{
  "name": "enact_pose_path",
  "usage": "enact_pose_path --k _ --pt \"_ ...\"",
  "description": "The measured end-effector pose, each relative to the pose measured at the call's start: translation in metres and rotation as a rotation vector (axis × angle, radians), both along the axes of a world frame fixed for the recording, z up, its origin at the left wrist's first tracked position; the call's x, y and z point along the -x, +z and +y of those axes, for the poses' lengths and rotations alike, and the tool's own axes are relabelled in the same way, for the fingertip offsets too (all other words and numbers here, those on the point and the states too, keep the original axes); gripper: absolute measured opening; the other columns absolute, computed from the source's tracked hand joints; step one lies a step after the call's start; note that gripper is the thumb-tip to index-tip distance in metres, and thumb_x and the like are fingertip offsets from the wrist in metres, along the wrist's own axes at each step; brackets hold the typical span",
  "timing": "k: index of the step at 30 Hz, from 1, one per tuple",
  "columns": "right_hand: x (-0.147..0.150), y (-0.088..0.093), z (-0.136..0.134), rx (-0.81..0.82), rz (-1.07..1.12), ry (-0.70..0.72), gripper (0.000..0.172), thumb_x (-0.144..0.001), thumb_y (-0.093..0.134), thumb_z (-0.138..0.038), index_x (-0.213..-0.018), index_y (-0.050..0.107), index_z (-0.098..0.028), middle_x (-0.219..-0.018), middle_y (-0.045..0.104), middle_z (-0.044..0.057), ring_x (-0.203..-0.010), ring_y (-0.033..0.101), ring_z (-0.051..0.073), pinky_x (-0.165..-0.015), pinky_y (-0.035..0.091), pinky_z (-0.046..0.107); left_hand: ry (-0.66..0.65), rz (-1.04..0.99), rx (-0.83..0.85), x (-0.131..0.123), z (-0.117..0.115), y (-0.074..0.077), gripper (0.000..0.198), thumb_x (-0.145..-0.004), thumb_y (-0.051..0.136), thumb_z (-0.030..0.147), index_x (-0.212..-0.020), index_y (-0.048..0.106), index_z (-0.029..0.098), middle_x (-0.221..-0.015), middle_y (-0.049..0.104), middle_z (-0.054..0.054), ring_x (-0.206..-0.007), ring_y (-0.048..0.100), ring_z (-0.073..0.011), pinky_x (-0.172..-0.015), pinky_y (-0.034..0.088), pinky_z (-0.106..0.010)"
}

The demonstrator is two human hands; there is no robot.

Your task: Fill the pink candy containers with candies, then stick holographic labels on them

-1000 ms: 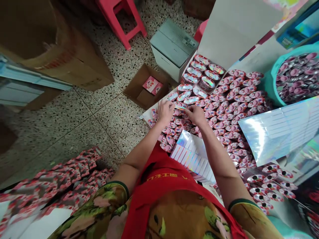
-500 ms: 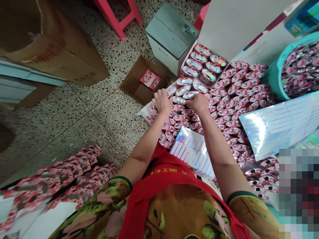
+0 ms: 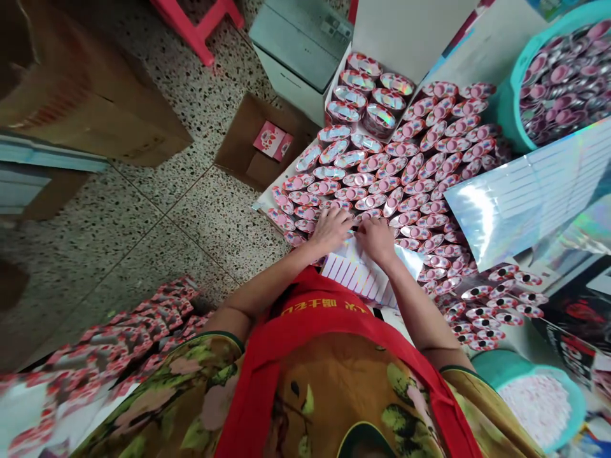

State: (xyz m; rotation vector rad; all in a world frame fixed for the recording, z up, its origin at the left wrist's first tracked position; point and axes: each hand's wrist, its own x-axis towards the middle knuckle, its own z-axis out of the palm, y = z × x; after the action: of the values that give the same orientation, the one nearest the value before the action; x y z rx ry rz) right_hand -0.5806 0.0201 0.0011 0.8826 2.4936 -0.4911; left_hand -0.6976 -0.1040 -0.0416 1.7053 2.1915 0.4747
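My left hand [image 3: 333, 229] lies at the far edge of a shiny sheet of white sticker strips [image 3: 351, 273], its fingers stretched over the closest packets. Beside it, my right hand [image 3: 375, 240] is closed over the same sheet, fingers bent together at its upper edge; whatever is between them is hidden. Around both hands stand dense rows of upright red-and-white packets [image 3: 356, 180] with oval tops, many showing a round pink piece. Toward the far left of the rows, several packets [image 3: 329, 172] have plain silvery tops.
An open white carton [image 3: 329, 95] holds stacked packets at the back. A teal basin [image 3: 513, 95] of pink-and-silver pieces and a large shiny sheet [image 3: 520, 191] are at right. A brown box [image 3: 233, 143] sits on the floor, near a grey bin [image 3: 296, 48]. Another teal tub [image 3: 575, 388] stands lower right.
Both hands have come back toward my body, from the silvery-topped packets to the sticker sheet. My view has shifted too, bringing the lower-right tub into sight.
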Motion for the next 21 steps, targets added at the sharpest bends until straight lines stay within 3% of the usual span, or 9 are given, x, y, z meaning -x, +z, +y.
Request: enact_pose_path --k 5,9,14,18,21 --pt "0.0 -0.006 -0.003 0.068 0.067 -0.036 0.018 -0.096 0.056 -0.026 -0.106 0.067 -0.017 -0.119 0.068 0.016 -0.108 0.06 0.031 -0.083 0.044 0.037 -0.027 0.043 -0.054 -0.004 -0.008 -0.013 0.022 -0.1 0.055 0.027 -0.109 0.075 0.025 -0.113 0.07 -0.009 -0.11 0.055 -0.0279 -0.093 0.037 -0.047" --pt "-0.002 -0.003 0.002 0.172 0.079 -0.148 0.014 -0.097 0.054 -0.027 -0.105 0.062 -0.019 -0.098 0.073 0.011 -0.088 0.066 0.026 -0.071 0.041 0.032 -0.013 0.046 -0.06 -0.003 -0.013 -0.002 0.027 -0.102 0.05 0.023 -0.116 0.073 0.026 -0.111 0.073 -0.007 -0.109 0.057 -0.0262 -0.094 0.038 -0.046" --pt "-0.008 -0.007 0.01 0.264 0.302 -0.258 0.004 -0.092 0.053 -0.026 -0.094 0.055 -0.022 -0.092 0.072 0.006 -0.085 0.066 0.023 -0.073 0.044 0.03 -0.055 0.113 -0.111 -0.006 -0.014 0.006 0.03 -0.104 0.048 0.023 -0.124 0.07 0.025 -0.127 0.071 -0.009 -0.115 0.059 -0.0266 -0.097 0.04 -0.047" --pt "-0.012 -0.011 0.015 0.292 0.378 -0.306 0.003 -0.088 0.052 -0.027 -0.087 0.051 -0.024 -0.086 0.07 0.004 -0.08 0.064 0.022 -0.073 0.044 0.03 -0.077 0.098 -0.183 -0.01 -0.021 0.003 0.022 -0.102 0.053 0.026 -0.108 0.073 0.022 -0.137 0.066 -0.009 -0.126 0.056 -0.0278 -0.1 0.043 -0.047" --pt "-0.013 -0.014 0.016 0.302 0.404 -0.33 0.005 -0.086 0.053 -0.028 -0.086 0.051 -0.024 -0.088 0.071 0.005 -0.08 0.064 0.022 -0.074 0.044 0.031 -0.088 0.021 -0.19 -0.01 -0.03 0.006 0.022 -0.102 0.052 0.021 -0.095 0.073 0.019 -0.117 0.074 -0.008 -0.118 0.061 -0.0237 -0.099 0.047 -0.041"
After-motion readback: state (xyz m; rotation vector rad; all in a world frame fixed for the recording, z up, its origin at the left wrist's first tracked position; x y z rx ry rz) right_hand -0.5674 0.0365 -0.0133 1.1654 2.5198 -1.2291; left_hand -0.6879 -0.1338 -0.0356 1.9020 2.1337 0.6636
